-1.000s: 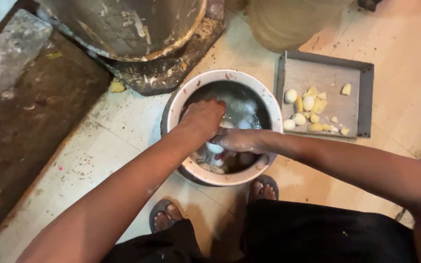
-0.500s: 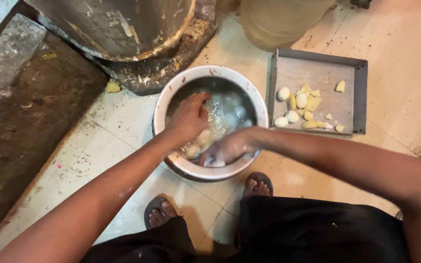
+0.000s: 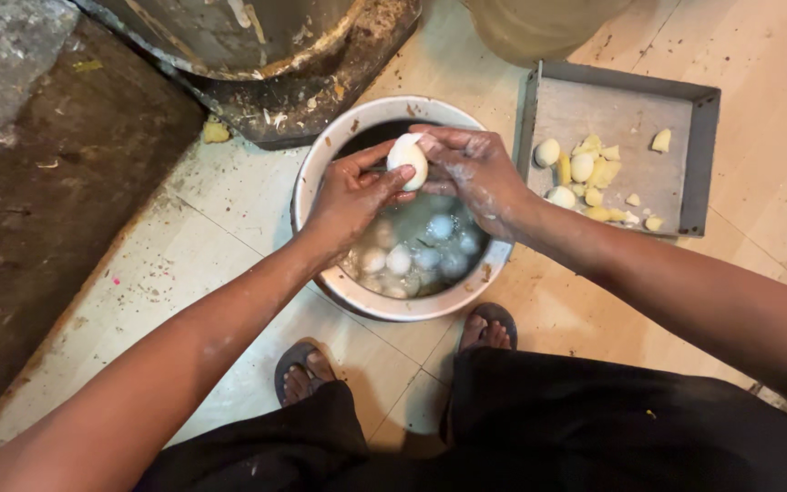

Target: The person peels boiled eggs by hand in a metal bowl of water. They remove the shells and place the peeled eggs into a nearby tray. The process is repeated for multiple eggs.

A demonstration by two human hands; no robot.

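Both hands hold one white boiled egg (image 3: 408, 160) above a round metal bowl (image 3: 321, 164) on the tiled floor. My left hand (image 3: 350, 196) grips the egg from the left with thumb and fingers. My right hand (image 3: 475, 173) cups it from the right, fingers wet and whitish. Inside the bowl, several more eggs (image 3: 416, 260) lie in cloudy water.
A grey square metal tray (image 3: 621, 109) to the right holds several peeled eggs and pale pieces (image 3: 585, 178). A large grimy metal vessel (image 3: 239, 36) stands at the top. A dark stone slab (image 3: 38, 210) lies left. My sandalled feet (image 3: 307, 374) are just below the bowl.
Both hands were down in the bowl's water; they have come up holding an egg above it.
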